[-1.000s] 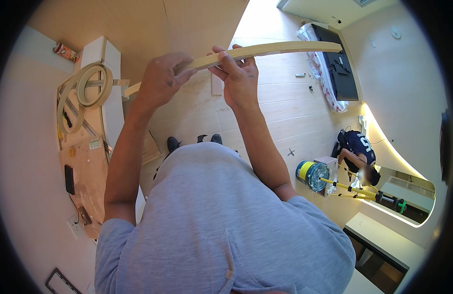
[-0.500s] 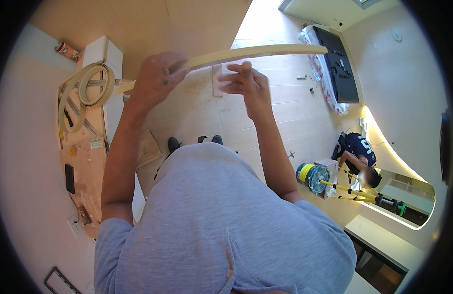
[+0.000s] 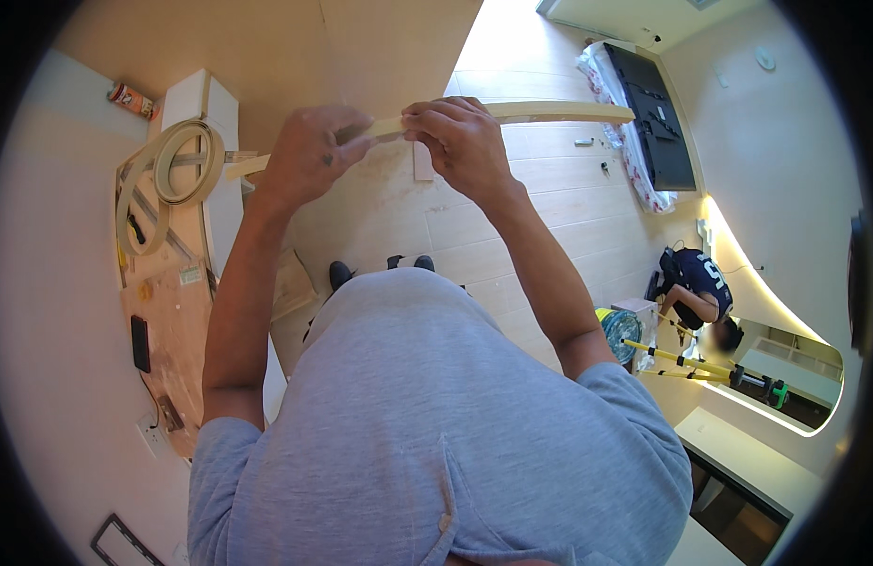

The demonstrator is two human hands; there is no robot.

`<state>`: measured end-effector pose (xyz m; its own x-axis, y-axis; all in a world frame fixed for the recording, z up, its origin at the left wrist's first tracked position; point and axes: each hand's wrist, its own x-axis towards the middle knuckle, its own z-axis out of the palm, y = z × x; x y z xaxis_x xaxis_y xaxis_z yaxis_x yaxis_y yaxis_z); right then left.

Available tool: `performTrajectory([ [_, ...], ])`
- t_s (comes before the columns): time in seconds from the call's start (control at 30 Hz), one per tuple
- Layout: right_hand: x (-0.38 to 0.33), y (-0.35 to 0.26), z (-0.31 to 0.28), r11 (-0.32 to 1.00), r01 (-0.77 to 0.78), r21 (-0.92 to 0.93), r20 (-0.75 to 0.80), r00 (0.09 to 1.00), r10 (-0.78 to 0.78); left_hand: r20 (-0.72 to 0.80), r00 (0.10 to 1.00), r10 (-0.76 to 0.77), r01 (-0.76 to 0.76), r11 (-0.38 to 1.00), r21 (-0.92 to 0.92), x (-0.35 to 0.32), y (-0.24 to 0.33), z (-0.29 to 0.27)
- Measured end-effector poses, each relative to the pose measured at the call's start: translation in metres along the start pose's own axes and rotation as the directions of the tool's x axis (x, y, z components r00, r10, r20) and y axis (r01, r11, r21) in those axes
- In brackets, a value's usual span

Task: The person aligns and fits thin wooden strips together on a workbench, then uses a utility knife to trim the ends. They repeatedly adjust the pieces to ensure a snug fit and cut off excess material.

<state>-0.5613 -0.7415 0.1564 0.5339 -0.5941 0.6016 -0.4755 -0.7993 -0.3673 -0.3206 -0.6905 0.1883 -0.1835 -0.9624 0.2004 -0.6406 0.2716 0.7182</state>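
Note:
A long, pale wooden strip (image 3: 568, 112) stretches across in front of me, its far right end reaching toward the upper right. My left hand (image 3: 318, 156) pinches it between thumb and fingers, slightly blurred. Close beside it, my right hand (image 3: 460, 141) has its fingers curled over the strip. To the left of my left hand, a short pale end of the strip points toward the workbench, beside a loose coil of beige banding (image 3: 205, 179).
Beyond my hands rises a large wooden panel (image 3: 266, 57). The left bench (image 3: 158, 311) bears a black phone (image 3: 139, 343). At right, a person (image 3: 696, 288) crouches near a yellow tripod (image 3: 672, 357) and a blue-green bucket (image 3: 617, 335). A black flat screen (image 3: 648, 118) leans on the far wall.
My right hand has moved up and left from below the strip and closed on it, near my left hand. The left hand still grips it.

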Motion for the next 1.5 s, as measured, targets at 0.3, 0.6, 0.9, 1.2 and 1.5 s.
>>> performTrajectory([
  [0.3, -0.001, 0.003, 0.005, 0.998, -0.005, 0.065, -0.083, 0.997, 0.01, 0.026, 0.999, 0.032, -0.033, 0.998, 0.056, 0.003, -0.002, -0.004],
  [0.6, -0.007, 0.016, -0.005, 0.957, -0.224, 0.182, 0.001, 0.974, 0.228, 0.124, 0.973, -0.195, 0.199, 0.98, -0.017, -0.011, -0.025, -0.057],
  [0.9, 0.004, -0.016, 0.008, 0.939, -0.221, 0.264, 0.249, 0.956, 0.155, 0.091, 0.991, -0.102, 0.119, 0.97, -0.213, -0.015, -0.031, -0.05],
  [1.2, 0.013, -0.015, 0.027, 0.977, -0.084, 0.197, 0.252, 0.967, 0.032, 0.243, 0.947, -0.21, 0.268, 0.934, -0.238, -0.016, -0.044, -0.064],
  [1.5, 0.014, -0.019, 0.031, 0.981, 0.003, 0.195, 0.264, 0.963, -0.055, 0.25, 0.947, -0.203, 0.277, 0.908, -0.315, -0.018, -0.057, -0.072],
])
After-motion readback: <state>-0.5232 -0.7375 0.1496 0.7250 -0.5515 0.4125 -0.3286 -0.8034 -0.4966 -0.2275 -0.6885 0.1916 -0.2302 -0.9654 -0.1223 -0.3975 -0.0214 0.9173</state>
